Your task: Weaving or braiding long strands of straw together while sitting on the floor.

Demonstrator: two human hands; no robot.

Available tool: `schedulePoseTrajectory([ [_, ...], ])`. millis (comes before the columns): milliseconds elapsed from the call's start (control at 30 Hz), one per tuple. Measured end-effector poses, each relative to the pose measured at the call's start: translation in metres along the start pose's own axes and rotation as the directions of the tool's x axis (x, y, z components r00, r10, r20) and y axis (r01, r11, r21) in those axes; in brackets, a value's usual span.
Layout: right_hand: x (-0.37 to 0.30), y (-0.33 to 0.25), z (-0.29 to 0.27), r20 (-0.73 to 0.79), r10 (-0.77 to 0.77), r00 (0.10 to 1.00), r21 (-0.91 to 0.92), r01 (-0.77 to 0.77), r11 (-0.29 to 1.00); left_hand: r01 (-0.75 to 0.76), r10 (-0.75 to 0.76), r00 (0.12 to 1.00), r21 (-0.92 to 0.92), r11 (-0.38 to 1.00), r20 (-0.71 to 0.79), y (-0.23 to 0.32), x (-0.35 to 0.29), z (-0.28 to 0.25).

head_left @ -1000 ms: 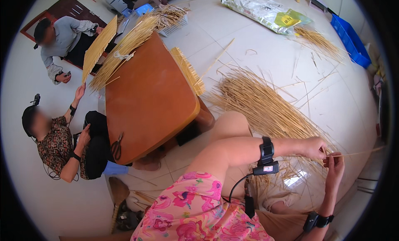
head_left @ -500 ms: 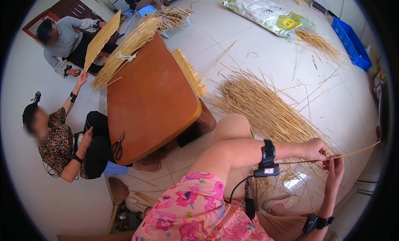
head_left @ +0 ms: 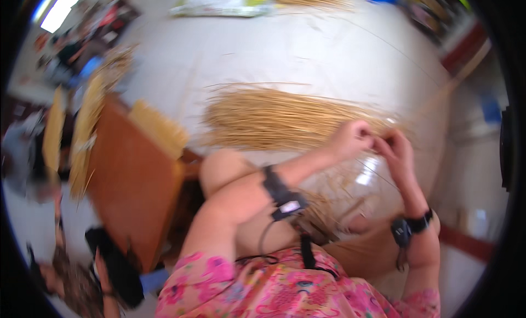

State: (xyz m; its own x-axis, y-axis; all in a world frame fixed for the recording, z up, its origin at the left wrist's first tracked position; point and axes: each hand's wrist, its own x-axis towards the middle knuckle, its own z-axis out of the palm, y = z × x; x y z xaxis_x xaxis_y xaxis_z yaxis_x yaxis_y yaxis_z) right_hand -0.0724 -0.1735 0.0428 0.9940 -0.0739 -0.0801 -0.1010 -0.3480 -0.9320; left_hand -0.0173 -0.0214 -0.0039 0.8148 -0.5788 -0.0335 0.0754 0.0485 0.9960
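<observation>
My left hand (head_left: pixel 350 139) and my right hand (head_left: pixel 396 153) meet above the right end of a long bundle of straw stalks (head_left: pixel 263 121) on the floor. Both hands are closed, their fingertips pinched together almost touching. Half a second ago a thin straw stalk ran between them; now motion blur hides most of it at the fingertips. A pale, blurred strip (head_left: pixel 463 74) slants up to the right beyond my hands; I cannot tell whether it joins what they hold. Loose straw bits (head_left: pixel 334 195) lie beneath my forearms.
A brown wooden table (head_left: pixel 129 181) stands at left, with a straw bundle (head_left: pixel 87 132) and a woven straw piece (head_left: pixel 159 127) at its edges. Two people sit beyond it, one in a patterned top (head_left: pixel 79 282). A large printed sack (head_left: pixel 219 3) lies at the far side.
The view has swung to the right, so the table and people sit farther left and lower. My hands stay close together, pinched, over the straw; the stalk between them has blurred.
</observation>
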Motion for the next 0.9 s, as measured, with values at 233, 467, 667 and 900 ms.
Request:
schedulePoseTrajectory([
  [233, 0.001, -0.010, -0.004, 0.039, 0.115, 0.993, 0.031, -0.116, 0.993, 0.129, -0.141, 0.989, -0.193, 0.973, -0.050, 0.001, 0.003, -0.001],
  [467, -0.003, -0.016, -0.026, -0.010, 0.065, 0.998, 0.131, -0.063, 0.989, 0.174, -0.279, 0.889, -0.296, 0.939, -0.363, 0.006, 0.011, -0.040],
  [667, -0.002, -0.011, -0.061, -0.045, 0.085, 0.995, 0.082, -0.081, 0.993, 0.347, -0.396, 0.871, 0.206, 0.915, 0.292, 0.030, -0.004, -0.050],
  [900, 0.002, -0.011, -0.060, -0.164, 0.021, 0.986, -0.034, -0.027, 0.999, -0.229, -0.294, 0.735, 0.632, 0.740, 0.611, 0.023, -0.020, -0.003],
])
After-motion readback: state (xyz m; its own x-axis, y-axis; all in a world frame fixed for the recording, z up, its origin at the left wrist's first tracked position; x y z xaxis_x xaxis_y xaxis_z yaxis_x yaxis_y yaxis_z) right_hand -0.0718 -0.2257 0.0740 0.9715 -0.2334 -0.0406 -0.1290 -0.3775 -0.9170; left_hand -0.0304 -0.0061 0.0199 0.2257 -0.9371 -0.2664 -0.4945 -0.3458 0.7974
